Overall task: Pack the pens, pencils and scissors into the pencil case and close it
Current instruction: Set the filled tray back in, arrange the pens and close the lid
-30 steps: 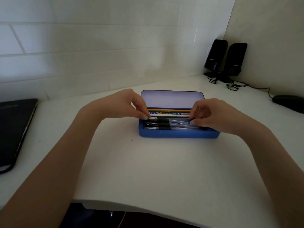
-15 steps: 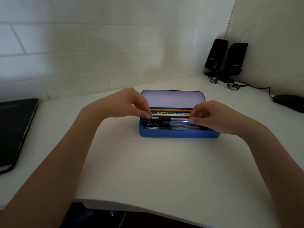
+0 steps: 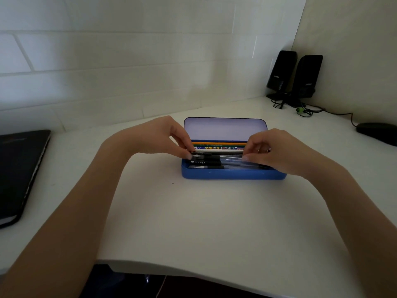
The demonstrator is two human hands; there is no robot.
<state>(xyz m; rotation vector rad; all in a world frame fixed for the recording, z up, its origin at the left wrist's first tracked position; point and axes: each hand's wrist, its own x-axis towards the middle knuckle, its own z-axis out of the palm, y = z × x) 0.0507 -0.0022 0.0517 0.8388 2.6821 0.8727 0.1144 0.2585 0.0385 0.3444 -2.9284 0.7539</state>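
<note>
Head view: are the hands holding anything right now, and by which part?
Both hold one pen over the open pencil case: left hand pinches its black capped end, right hand its clear barrel end.

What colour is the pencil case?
Blue outside, with a pale lilac inside to the lid; the head view shows the pencil case.

Open blue rectangular metal pencil case (image 3: 234,175) on white worktop (image 3: 193,222), pale-lined lid (image 3: 225,129) upright at far side. Inside: orange, green and white patterned pencils (image 3: 219,146) along back, clear pens with black caps (image 3: 206,162) along front. Left hand (image 3: 160,137) pinches cap end of rearmost pen; right hand (image 3: 277,152) pinches its other end. Black laptop (image 3: 19,171) at left edge. Two black speakers (image 3: 294,76) in far right corner, black mouse (image 3: 378,132) nearby.
</note>
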